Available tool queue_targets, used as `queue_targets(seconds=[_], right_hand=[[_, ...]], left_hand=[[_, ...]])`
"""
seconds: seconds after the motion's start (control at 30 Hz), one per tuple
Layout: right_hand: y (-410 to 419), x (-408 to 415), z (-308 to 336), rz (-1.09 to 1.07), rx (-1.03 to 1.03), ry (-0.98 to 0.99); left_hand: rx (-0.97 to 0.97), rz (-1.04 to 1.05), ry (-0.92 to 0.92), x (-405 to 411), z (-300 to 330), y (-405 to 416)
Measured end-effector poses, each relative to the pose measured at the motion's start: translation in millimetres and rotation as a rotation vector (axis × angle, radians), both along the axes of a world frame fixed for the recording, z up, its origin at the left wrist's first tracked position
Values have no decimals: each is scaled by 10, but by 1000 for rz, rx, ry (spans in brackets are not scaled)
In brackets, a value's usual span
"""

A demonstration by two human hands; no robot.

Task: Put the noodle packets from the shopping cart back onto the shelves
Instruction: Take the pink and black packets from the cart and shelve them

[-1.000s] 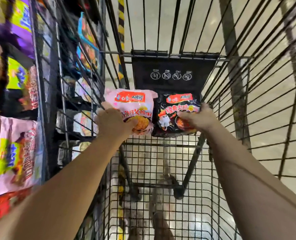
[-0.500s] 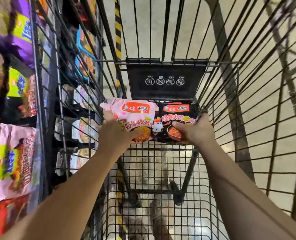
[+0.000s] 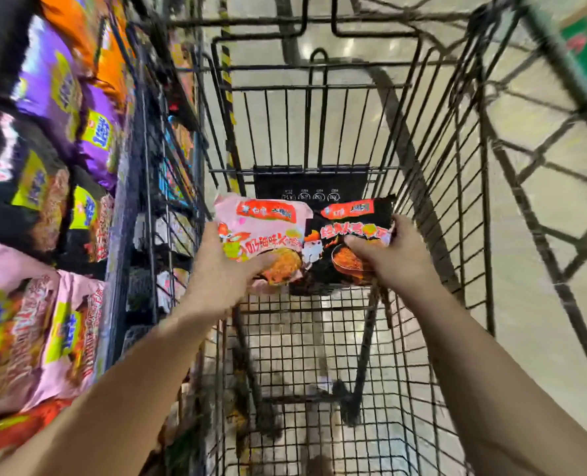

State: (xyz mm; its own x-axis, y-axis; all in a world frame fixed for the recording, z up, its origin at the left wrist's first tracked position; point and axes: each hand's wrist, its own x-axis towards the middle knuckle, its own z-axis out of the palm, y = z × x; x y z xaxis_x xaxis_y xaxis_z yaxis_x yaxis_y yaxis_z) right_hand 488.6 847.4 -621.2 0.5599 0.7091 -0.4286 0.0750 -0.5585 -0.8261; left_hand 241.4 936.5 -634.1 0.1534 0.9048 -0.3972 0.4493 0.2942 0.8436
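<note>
My left hand [image 3: 223, 269] grips a pink noodle packet [image 3: 261, 231] by its lower left part, thumb across its front. Beside it, my right hand [image 3: 391, 259] grips a black noodle packet [image 3: 347, 242] at its right side. Both packets are held up side by side inside the black wire shopping cart [image 3: 319, 132], in front of the cart's black flap [image 3: 311, 183]. The shelves [image 3: 120, 235] run along the left, with pink packs [image 3: 38, 338] on a lower level.
Purple packs [image 3: 62, 97], orange packs [image 3: 89, 32] and black packs [image 3: 38, 201] fill the upper shelf levels on the left. Red packs [image 3: 14, 434] lie at the bottom left. The cart's wire walls close in on both sides; pale shop floor lies to the right.
The view has tilted upward and blurred, showing more of the cart's far end. Both hands keep their hold on the two packets, which stay side by side.
</note>
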Motion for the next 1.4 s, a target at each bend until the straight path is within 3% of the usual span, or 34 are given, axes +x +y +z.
queue_targets(seconds=[0.2,0.7,1.0,1.4], right_hand=[[-151,30,1224,-54,174,-35],[-836,-292,4003,-54,377,-118],[-1365,-334,5001,104,439,-190],[-1857,-605,5554,409,548,-145]], left_hand=[[222,-43,-177,-38,1129,-47],[334,-183,-363,-304,3700,-399],[417,-96,-465,-432,4587,-1170],[523,221,-410,-791,5115,-2656]])
